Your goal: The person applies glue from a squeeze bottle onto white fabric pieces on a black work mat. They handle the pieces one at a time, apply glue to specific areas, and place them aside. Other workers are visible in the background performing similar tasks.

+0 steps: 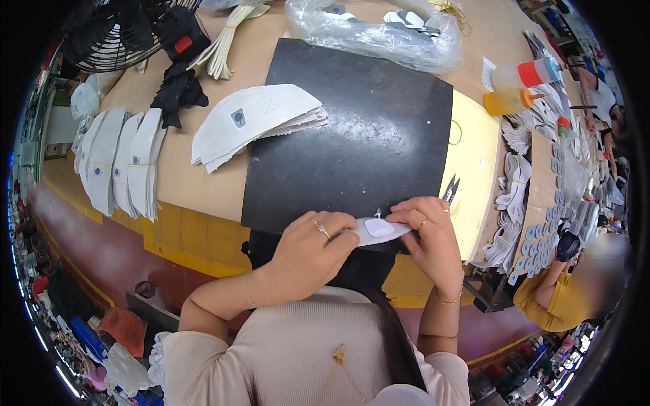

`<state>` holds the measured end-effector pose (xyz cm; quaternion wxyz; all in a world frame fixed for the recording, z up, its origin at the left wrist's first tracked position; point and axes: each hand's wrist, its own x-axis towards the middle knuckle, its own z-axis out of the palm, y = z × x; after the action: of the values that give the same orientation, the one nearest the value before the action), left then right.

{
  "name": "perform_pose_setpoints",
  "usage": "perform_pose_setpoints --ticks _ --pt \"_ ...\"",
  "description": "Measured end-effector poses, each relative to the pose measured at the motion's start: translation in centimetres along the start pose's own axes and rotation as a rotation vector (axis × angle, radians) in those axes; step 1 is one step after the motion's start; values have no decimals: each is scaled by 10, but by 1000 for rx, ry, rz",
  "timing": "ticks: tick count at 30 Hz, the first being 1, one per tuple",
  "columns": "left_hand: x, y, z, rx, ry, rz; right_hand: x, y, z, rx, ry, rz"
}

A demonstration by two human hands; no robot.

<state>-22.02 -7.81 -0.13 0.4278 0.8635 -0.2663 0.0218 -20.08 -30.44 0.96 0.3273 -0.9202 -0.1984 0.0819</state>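
Note:
At the near edge of the black mat [352, 115], my left hand [313, 245] and my right hand [430, 235] pinch a small white sheet piece [365, 238] between them. A white rounded patch [379, 227] lies on its upper face. Fingers of both hands are closed on opposite ends of the piece; its underside is hidden. Beyond my left hand, a fanned stack of white curved pieces [271, 111] overlaps the mat's left side, its top piece bearing a small grey mark. Close to my right hand lies a pair of dark snips [450, 190].
Banded white bundles [122, 166] and a black fan [112, 34] stand at left. A clear plastic bag [379, 40] with patches lies at the far side. Bottles [508, 101], a yellow sheet [470, 142] and rows of grey tags [535, 247] are at right, where a person in yellow [552, 301] sits.

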Motion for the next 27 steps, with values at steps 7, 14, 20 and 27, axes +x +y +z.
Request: perform_pose_setpoints --ticks 7,14,20,27 --pt "10 -11 -21 -152 7 -97 18 -23 -17 28 38 -59" --pt "18 -26 -57 -338 -181 -232 39 -34 -27 276 -194 147" --pt "27 -48 -136 -192 -3 -418 113 -52 -7 590 -145 126" --pt "38 -75 -136 446 171 -281 189 -32 32 88 122 -128"
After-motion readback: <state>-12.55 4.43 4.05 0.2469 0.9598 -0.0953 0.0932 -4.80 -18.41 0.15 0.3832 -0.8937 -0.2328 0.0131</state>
